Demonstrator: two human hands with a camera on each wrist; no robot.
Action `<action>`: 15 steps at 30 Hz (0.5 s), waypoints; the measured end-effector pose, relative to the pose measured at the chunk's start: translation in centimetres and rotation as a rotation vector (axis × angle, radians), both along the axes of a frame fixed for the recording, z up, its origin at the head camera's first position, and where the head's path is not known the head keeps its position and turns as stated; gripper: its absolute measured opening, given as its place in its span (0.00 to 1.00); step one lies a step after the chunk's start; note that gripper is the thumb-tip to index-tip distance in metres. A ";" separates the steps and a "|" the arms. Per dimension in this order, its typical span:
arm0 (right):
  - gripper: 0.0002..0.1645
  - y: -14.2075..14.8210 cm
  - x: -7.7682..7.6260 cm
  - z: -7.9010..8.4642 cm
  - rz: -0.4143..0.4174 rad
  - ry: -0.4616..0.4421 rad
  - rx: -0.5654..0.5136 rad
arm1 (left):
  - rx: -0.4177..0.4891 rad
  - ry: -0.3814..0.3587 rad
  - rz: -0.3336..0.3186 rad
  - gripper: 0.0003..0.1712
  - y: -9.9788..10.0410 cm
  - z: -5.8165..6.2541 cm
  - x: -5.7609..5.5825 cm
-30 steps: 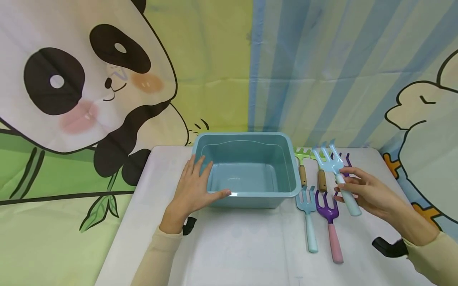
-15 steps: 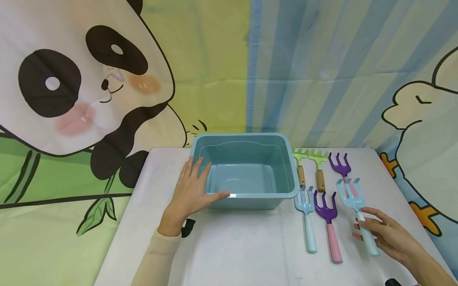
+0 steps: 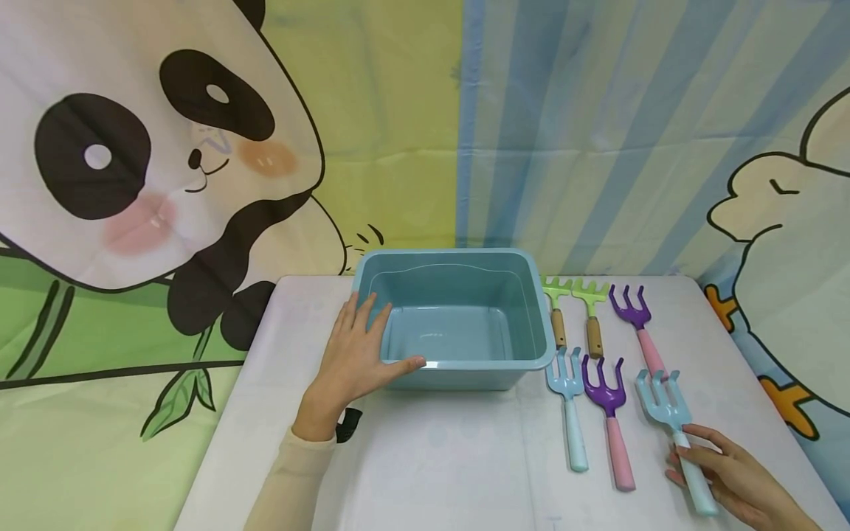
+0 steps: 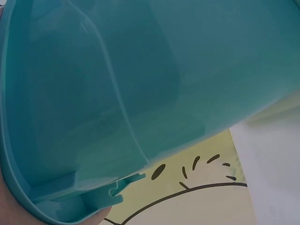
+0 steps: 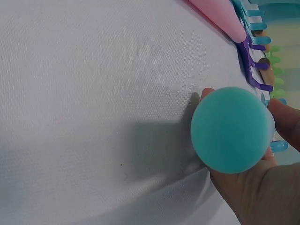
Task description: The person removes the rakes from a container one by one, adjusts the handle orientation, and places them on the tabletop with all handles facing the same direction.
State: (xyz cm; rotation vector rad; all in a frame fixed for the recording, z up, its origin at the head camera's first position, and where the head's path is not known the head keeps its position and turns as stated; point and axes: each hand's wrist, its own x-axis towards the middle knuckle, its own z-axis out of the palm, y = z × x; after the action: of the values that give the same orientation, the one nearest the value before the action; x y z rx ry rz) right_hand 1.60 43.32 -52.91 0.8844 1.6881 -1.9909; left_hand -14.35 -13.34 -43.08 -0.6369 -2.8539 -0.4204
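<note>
My left hand (image 3: 348,361) rests on the near left corner of a blue-green plastic basin (image 3: 488,365), fingers spread along its left side and thumb on the front rim. The basin's wall (image 4: 201,70) fills most of the left wrist view. At the lower right of the table, my right hand (image 3: 740,472) holds a light-blue hand fork (image 3: 666,407) by its handle, thumb and fingers around it. The handle's round end (image 5: 229,129) faces the camera in the right wrist view. The fork's tines point away, just below a purple fork with pink handle (image 3: 634,316).
Right of the basin lie two green rakes with wooden handles (image 3: 558,324) (image 3: 594,335), another light-blue fork (image 3: 572,420) and a second purple fork (image 3: 614,424). The white table (image 3: 451,457) ends at a printed cloth backdrop (image 3: 398,147).
My right hand has carried the light-blue fork from above the back row of tools toward the near right, lowering it close to the table. My left hand has stayed on the basin.
</note>
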 end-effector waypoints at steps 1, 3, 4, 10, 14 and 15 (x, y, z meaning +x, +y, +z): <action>0.41 0.0 0.0 -0.1 -0.004 -0.003 0.003 | -0.003 0.001 0.001 0.66 0.0 0.0 0.0; 0.43 -0.1 0.1 -0.3 -0.011 -0.009 0.006 | -0.003 0.000 0.002 0.66 0.0 0.0 0.0; 0.44 -0.1 0.1 -0.4 -0.015 -0.013 0.005 | -0.003 -0.001 0.003 0.66 0.0 0.0 0.0; 0.46 -0.1 0.4 -1.0 -0.024 -0.030 0.008 | -0.004 -0.013 0.005 0.66 0.0 0.0 -0.1; 0.48 -0.1 0.3 -1.0 -0.001 -0.031 0.027 | -0.007 -0.016 0.007 0.66 0.0 0.0 -0.1; 0.48 -0.1 0.3 -1.0 0.006 -0.033 0.038 | -0.007 -0.015 0.007 0.66 0.0 0.0 -0.1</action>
State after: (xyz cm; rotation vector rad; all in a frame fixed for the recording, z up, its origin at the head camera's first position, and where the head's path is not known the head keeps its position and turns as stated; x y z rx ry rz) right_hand 1.86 43.22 -53.89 0.9195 1.7132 -1.9361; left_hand -14.47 -13.36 -43.09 -0.6281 -2.8723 -0.4167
